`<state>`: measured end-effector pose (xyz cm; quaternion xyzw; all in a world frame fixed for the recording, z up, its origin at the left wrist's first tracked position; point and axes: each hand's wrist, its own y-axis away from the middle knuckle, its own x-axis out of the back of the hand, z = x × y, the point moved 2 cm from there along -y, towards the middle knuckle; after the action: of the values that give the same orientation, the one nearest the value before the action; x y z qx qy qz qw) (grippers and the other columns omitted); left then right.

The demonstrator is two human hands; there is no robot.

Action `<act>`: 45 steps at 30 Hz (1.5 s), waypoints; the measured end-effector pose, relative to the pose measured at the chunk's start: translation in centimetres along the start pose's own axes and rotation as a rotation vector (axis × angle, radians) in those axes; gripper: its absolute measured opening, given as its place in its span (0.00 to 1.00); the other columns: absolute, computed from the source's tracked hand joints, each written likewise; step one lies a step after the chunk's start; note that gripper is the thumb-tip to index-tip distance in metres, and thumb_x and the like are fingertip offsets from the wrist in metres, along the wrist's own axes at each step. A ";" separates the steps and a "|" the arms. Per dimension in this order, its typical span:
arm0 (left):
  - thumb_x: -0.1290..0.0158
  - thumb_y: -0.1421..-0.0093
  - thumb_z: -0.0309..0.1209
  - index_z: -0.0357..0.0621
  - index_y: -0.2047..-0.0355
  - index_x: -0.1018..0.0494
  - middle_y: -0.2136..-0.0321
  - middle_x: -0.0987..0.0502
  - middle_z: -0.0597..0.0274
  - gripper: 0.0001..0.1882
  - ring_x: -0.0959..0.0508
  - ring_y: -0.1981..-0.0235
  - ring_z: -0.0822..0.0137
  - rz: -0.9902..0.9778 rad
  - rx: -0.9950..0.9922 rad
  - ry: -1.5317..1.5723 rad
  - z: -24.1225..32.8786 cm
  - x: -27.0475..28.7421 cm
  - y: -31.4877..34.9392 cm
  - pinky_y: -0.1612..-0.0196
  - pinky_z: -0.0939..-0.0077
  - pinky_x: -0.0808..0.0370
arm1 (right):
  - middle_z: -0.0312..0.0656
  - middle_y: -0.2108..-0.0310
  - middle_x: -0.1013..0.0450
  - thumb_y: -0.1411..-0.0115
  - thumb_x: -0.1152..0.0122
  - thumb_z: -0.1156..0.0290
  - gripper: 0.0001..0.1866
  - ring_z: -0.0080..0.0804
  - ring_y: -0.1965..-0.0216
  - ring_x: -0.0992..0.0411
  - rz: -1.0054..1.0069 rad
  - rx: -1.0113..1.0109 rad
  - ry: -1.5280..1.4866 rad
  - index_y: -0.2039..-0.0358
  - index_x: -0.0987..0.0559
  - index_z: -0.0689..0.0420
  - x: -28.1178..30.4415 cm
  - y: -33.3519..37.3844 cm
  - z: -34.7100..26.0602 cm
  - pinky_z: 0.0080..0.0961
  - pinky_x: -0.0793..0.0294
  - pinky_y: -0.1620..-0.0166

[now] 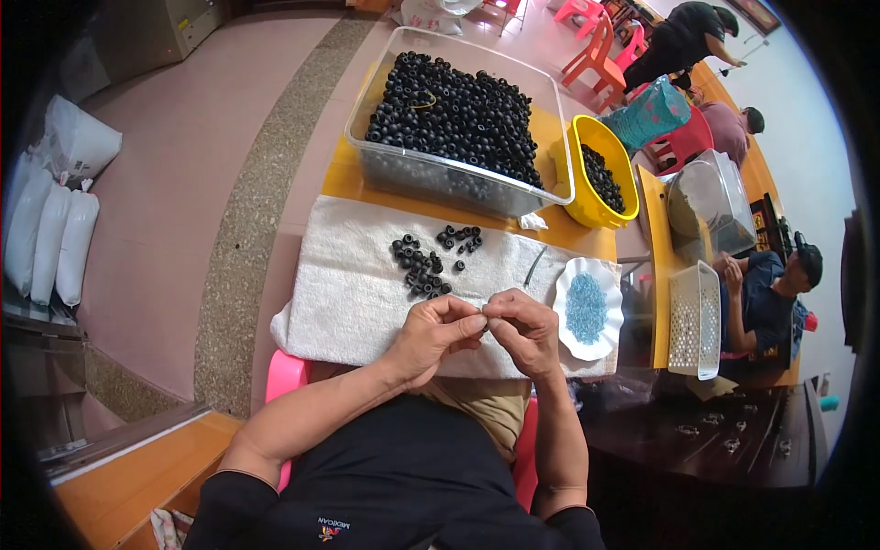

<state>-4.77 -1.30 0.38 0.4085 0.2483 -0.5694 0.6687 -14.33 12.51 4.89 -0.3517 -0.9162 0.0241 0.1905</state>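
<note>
Both hands are meeting over the near edge of the white towel (348, 293): the left hand (435, 332) and right hand (524, 328) are pinching fingertips together on something too small to make out. Loose black rings (423, 266) are lying mid-towel. A white dish of blue beads (587, 307) is sitting at the towel's right edge, the clear bin (458, 179) of black rings beyond its far edge.

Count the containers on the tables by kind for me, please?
Clear plastic bins: 2
Yellow bucket: 1
White dish of blue beads: 1
White perforated basket: 1
Total: 5
</note>
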 end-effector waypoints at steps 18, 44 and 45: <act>0.43 0.38 0.24 0.39 0.62 0.24 0.66 0.20 0.58 0.05 0.19 0.65 0.70 -0.023 0.015 -0.021 0.0 0.2 -0.3 0.59 0.76 0.18 | 0.44 0.62 0.27 0.36 0.44 0.80 0.08 0.29 0.60 0.26 -0.091 -0.114 0.010 0.57 0.21 0.67 1.1 1.1 0.3 0.22 0.26 0.56; 0.41 0.40 0.24 0.36 0.62 0.23 0.67 0.19 0.59 0.07 0.19 0.67 0.71 -0.097 -0.016 -0.227 0.0 -0.1 -0.2 0.59 0.78 0.19 | 0.35 0.68 0.23 0.44 0.36 0.76 0.04 0.20 0.65 0.28 -0.079 -0.362 -0.205 0.68 0.20 0.61 1.9 1.9 1.1 0.20 0.28 0.59; 0.41 0.40 0.25 0.36 0.62 0.23 0.67 0.19 0.59 0.07 0.19 0.67 0.71 -0.101 -0.013 -0.236 0.1 -0.1 -0.2 0.60 0.78 0.19 | 0.35 0.68 0.23 0.44 0.36 0.76 0.04 0.20 0.65 0.28 -0.080 -0.362 -0.205 0.68 0.20 0.61 1.9 1.8 1.1 0.20 0.28 0.59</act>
<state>-4.97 -1.34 0.52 0.3214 0.1917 -0.6448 0.6665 -14.85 15.23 4.13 -0.3394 -0.9333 -0.1128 0.0310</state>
